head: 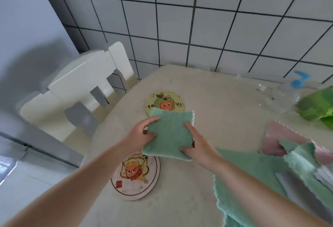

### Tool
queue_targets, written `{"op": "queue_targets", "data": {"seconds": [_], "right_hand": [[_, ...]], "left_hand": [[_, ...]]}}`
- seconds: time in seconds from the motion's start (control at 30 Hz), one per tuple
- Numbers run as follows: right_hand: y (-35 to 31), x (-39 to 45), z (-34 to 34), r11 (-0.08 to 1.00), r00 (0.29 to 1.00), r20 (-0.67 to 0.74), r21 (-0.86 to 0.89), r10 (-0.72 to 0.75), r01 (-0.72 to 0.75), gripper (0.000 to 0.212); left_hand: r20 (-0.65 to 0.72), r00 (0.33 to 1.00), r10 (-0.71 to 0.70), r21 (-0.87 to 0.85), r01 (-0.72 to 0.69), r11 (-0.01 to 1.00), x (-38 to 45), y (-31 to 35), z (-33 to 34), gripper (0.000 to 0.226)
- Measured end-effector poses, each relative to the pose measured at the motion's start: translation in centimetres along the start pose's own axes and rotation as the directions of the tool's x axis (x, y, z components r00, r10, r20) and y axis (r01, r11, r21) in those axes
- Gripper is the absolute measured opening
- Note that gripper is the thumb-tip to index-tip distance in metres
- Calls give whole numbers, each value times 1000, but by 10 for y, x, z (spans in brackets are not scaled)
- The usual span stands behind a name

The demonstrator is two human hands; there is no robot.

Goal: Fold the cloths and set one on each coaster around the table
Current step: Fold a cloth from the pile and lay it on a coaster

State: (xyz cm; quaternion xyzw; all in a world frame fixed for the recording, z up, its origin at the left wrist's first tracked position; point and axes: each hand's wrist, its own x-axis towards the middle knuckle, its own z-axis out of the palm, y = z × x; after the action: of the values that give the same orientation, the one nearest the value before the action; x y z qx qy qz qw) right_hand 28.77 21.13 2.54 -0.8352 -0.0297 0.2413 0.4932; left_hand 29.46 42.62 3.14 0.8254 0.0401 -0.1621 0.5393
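Note:
A folded green cloth [170,133] is held flat between both hands, above the table and between two round coasters. My left hand [141,134] grips its left edge, thumb on top. My right hand [198,144] grips its right edge and near corner. The far coaster [164,103], yellow with an orange cartoon figure, is partly covered by the cloth's far edge. The near coaster [134,174], white with a similar figure, lies under the cloth's near left corner. Unfolded green cloths [252,169] lie spread at the right, over a pink cloth [281,136].
The beige table [207,89] stands against a white tiled wall. A white chair [86,80] is at the table's left side. At the back right are a clear plastic bottle with a blue cap [288,91] and a bright green bag [319,106].

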Motion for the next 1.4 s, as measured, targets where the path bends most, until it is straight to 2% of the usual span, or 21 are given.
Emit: {"op": "queue_targets", "data": {"seconds": [0.27,0.47,0.6,0.67,0.77,0.87,0.93,1.03,1.1,1.23,1.3,1.4], "right_hand": [[-21,113,-14,999,995,-95,37,26,-22,86],[-14,160,-12,997,996,-69,46,59,-56,84],[-4,168,-7,998,996,-65,-11,55,-55,83],[0,166,-5,996,995,-95,-86,31,-39,82],[0,156,-5,917,983,-177,-398,-56,-19,78],[-5,153,-5,752,976,-137,-658,-167,36,71],[-5,156,-3,684,985,-79,-728,-151,46,69],[6,157,1,631,995,-56,-776,-77,5,69],[12,156,1,618,997,-61,-786,-53,-15,70],[5,158,-4,607,999,-40,-794,-23,-17,71],[-3,149,-8,653,997,-47,-757,-59,3,68],[-13,118,-18,749,974,-111,-658,-198,77,58]], "left_hand": [[-8,999,43,-68,-44,997,115,1,-36,52],[10,1000,12,73,-13,997,163,-21,-51,53],[6,999,54,177,-54,983,171,-27,-51,52],[-29,992,120,280,-107,954,172,-28,-48,54],[-117,963,244,513,-152,845,164,-30,-42,57],[-38,902,430,737,-265,622,154,-37,-29,58],[20,926,377,775,-253,579,150,-41,-20,71],[16,977,213,809,-138,572,145,-52,-11,83],[1,985,175,818,-101,567,143,-57,-10,84],[14,997,75,834,-54,549,145,-46,-14,74],[-7,998,62,804,-31,594,141,-36,-16,68],[-114,970,216,598,-107,794,115,-16,-9,55]]}}
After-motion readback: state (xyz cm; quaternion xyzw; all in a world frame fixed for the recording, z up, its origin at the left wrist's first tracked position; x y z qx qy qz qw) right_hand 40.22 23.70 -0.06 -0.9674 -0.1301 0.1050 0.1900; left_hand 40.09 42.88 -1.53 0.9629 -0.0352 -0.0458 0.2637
